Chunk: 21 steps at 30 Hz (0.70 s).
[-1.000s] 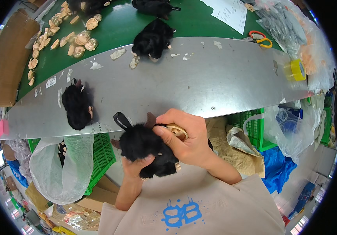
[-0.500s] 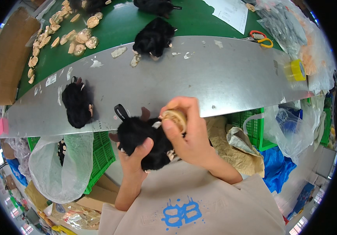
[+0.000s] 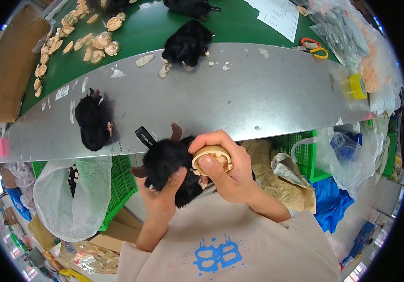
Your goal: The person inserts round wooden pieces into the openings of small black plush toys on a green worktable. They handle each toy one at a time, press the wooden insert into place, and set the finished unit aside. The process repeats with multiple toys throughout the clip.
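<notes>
My left hand (image 3: 160, 199) is closed round a black plush toy (image 3: 164, 162) with brown ears and a black loop tag, just in front of the metal table edge. Between the thumb and fingers of my right hand (image 3: 232, 171) is a round beige plastic shell (image 3: 213, 157), its hollow side facing me. The shell is against the toy's right side; whether it goes into the fur is hidden by my hand. Another black plush toy (image 3: 94, 122) lies on the table at the left, and one more (image 3: 188, 44) lies farther back.
Several beige plastic pieces (image 3: 102, 41) lie on the green surface (image 3: 141, 30) at the far left. Scissors (image 3: 313, 47), yellow tape (image 3: 357, 86) and plastic bags (image 3: 380, 61) are at the right. Below the metal tabletop (image 3: 202, 98) stand green crates (image 3: 119, 183) and a clear bag (image 3: 72, 202).
My right hand has moved slightly down, and the beige shell has turned so that more of its hollow side shows. The plush toy has tilted a little in my left hand.
</notes>
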Available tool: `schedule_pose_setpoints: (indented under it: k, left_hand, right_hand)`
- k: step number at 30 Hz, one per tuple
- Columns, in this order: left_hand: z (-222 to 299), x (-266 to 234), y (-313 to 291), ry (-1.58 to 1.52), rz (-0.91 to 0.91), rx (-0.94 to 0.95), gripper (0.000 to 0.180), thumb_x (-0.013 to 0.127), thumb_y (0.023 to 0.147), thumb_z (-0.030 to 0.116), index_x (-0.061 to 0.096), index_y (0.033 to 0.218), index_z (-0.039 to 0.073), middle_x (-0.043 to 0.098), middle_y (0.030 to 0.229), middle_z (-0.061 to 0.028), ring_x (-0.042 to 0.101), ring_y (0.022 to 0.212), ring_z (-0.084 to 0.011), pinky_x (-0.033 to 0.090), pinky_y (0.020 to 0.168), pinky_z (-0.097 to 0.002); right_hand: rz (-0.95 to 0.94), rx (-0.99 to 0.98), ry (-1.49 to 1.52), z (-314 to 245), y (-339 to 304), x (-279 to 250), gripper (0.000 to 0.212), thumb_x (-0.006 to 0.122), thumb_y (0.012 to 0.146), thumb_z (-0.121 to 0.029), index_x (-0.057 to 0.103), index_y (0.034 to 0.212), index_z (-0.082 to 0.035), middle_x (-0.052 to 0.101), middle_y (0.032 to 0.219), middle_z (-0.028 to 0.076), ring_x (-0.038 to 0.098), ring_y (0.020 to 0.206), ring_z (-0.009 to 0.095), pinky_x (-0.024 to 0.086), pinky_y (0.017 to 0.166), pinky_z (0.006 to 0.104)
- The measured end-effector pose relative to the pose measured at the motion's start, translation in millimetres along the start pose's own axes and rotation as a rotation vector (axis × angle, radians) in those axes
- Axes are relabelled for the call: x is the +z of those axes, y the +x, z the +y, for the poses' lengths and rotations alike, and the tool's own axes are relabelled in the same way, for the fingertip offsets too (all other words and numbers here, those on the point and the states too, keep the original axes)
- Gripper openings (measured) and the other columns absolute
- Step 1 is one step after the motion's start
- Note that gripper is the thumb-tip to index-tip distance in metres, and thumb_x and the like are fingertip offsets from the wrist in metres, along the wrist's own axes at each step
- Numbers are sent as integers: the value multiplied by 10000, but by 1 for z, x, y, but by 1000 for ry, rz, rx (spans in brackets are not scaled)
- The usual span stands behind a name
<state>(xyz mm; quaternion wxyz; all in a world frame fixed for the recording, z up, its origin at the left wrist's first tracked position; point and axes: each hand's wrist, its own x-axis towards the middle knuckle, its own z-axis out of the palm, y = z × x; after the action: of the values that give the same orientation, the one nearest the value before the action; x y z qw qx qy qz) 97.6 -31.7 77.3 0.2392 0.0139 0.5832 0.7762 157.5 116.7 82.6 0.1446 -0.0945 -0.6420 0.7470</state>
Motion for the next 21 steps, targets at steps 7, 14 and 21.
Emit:
schedule_pose_setpoints:
  k: [7,14,21]
  left_hand:
    - [3,0,0,1,-10,27,260,736,824,-18,652,1070,-33,671,1040,-56,605,934,-113,468,847,-256]
    - [7,4,-5,147,-52,119,260,739,842,18,650,1082,-30,681,1021,-61,614,928,-103,476,820,-246]
    - [-5,14,-5,284,106,192,220,733,876,90,646,1057,-1,661,993,-30,587,880,-82,461,765,-228]
  right_hand:
    - [16,-118,-115,1,4,-1,247,557,994,-240,576,1136,-38,651,868,51,588,700,85,473,625,218]
    - [136,-339,-383,3,6,4,220,660,891,-97,600,1089,-21,650,837,89,617,662,185,496,583,267]
    - [326,-729,-677,44,22,10,346,716,781,-46,581,1087,43,627,848,164,609,686,289,487,542,323]
